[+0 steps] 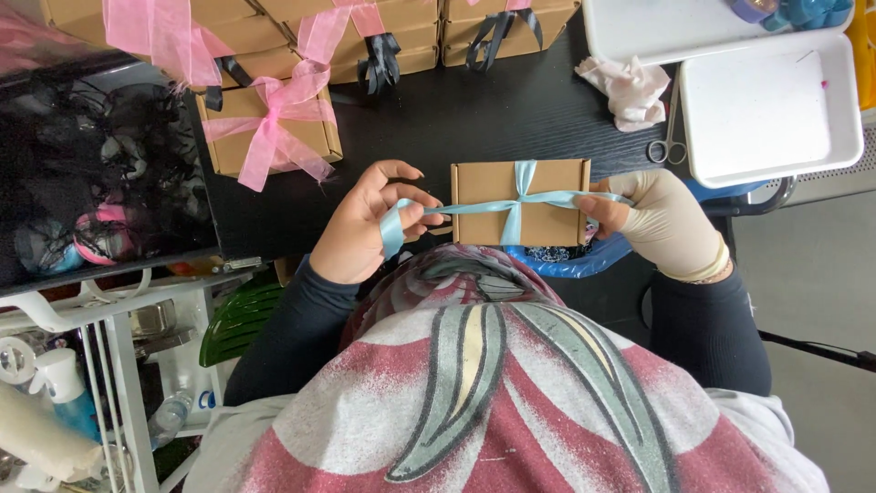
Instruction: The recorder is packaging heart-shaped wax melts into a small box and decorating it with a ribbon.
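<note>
Scissors (pixel 669 146), a crumpled pink cloth (pixel 630 90) and a white tray (pixel 771 105) lie beyond your gloved right hand (pixel 664 224), which pinches one end of the light blue ribbon (pixel 511 203). Your bare left hand (pixel 365 224) grips the other end, looped round its fingers. The ribbon crosses the small brown box (pixel 520 203) on the black table (pixel 447 119), with pink-bowed boxes (pixel 274 119) stacked nearby.

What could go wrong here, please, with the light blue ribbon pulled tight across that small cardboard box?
1. The left hand and the gloved right hand pull the light blue ribbon in opposite directions; uneven tension might slide its crossing off centre.
2. The cardboard box sits at the black table edge, so it could tip towards the lap.
3. The glove may let the ribbon slip.
</note>
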